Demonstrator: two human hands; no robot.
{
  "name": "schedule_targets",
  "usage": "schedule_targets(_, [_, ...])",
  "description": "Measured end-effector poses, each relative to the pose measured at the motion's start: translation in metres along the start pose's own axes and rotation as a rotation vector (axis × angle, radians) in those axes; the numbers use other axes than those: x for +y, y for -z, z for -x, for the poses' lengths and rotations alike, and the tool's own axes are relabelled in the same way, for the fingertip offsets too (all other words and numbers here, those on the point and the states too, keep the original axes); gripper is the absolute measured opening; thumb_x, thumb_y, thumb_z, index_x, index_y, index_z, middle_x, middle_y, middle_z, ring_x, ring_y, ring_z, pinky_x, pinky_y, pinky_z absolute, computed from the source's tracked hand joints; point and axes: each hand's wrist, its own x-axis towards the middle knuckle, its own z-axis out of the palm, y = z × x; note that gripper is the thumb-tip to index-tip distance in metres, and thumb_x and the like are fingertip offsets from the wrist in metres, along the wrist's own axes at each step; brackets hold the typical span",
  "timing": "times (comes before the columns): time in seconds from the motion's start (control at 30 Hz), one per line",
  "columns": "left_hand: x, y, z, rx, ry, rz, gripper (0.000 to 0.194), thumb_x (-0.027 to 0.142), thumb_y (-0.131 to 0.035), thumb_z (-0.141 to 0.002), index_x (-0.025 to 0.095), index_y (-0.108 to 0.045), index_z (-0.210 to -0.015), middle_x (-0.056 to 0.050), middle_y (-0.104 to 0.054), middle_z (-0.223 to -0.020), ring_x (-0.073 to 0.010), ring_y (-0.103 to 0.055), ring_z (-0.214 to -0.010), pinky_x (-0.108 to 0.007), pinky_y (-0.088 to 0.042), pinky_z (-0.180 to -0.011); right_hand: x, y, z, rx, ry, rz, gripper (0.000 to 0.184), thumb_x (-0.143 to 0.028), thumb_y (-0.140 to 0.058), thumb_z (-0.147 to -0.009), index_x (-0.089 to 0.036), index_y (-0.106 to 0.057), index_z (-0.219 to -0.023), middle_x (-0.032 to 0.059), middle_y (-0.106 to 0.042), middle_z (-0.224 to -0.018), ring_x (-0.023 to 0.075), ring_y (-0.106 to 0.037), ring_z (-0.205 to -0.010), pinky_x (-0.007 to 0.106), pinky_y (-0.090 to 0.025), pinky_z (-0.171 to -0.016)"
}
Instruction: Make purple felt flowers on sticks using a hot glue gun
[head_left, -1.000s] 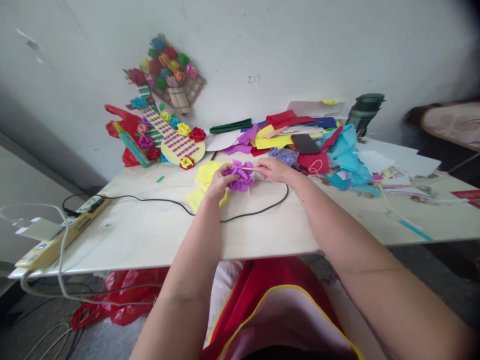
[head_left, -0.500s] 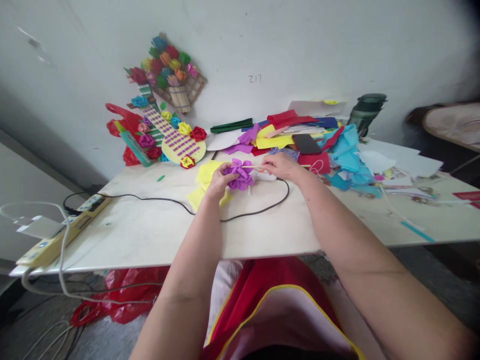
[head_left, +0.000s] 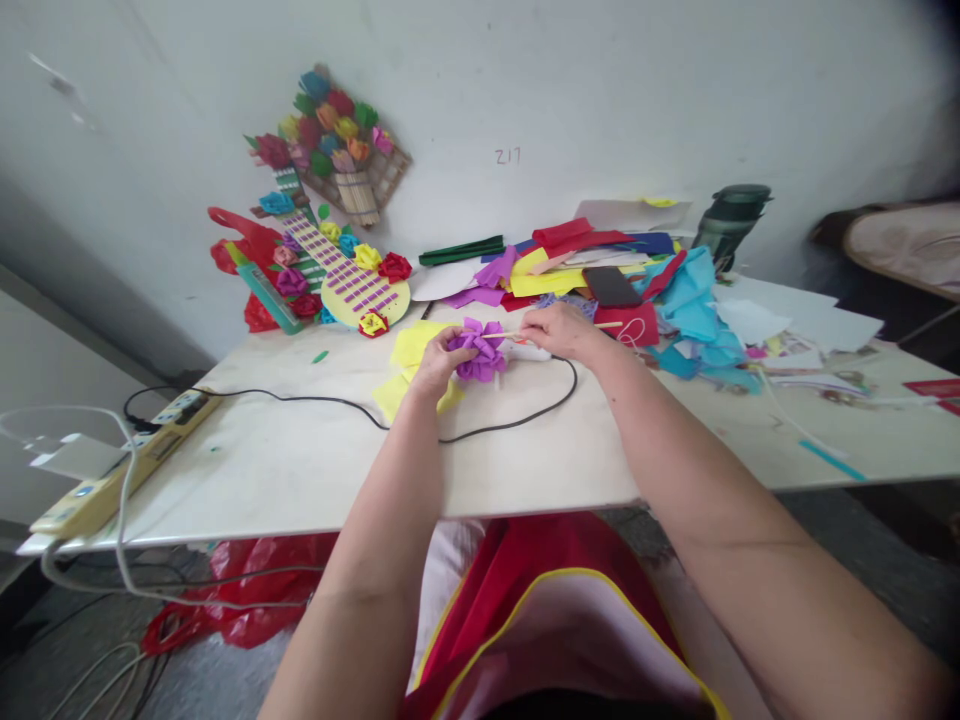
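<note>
My left hand (head_left: 439, 362) is closed on the left side of a purple crepe-paper flower (head_left: 484, 352), with the fingertips at its petals. From the right, my right hand (head_left: 556, 330) grips a thin wooden stick (head_left: 501, 335) whose tip touches the flower; its other end shows beyond the hand. Below the stick lies a white hot glue gun (head_left: 531, 351), partly covered by my hand, with a black cord (head_left: 517, 428) running from it. Yellow crepe paper (head_left: 412, 345) lies under and beside my left hand.
A paper-flower guitar (head_left: 360, 285) and a green glue bottle (head_left: 266, 290) stand at the back left. Coloured crepe sheets, a phone (head_left: 611, 286) and a dark bottle (head_left: 731, 225) are at the back right. A power strip (head_left: 127, 465) sits on the left edge.
Almost nothing differs. The stick's tip has shifted very slightly at the flower, and the whole view has moved a little.
</note>
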Motion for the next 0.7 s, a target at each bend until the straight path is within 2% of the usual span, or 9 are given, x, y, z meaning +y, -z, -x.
schedule_targets(0.2, [0.0026,-0.0012,0.0019,0.006,0.007,0.004,0.035,0.019,-0.076,-0.047,0.017,-0.065,-0.081,0.002,-0.065,-0.069,-0.0106,-0.055,-0.061,-0.022,-0.044,-0.057,0.0027,-0.0016,-0.0009,0.062,-0.005,0.042,0.024,-0.031,-0.054,-0.086,-0.02,-0.073,-0.078,0.0046,-0.069,-0.07,0.0172,-0.056,-0.067,0.028,-0.03,-0.062])
schedule_targets(0.7, [0.0022,-0.0019,0.0015,-0.004,0.014,-0.003,0.036,0.019,-0.077,-0.046,0.016,-0.065,-0.08,0.002,-0.064,-0.067,-0.0109,-0.056,-0.06,-0.022,-0.044,-0.057,-0.0017,-0.0028,-0.0015,0.045,-0.002,0.076,0.024,-0.034,-0.055,-0.087,-0.02,-0.072,-0.08,0.0048,-0.07,-0.074,0.0173,-0.057,-0.07,0.028,-0.029,-0.061])
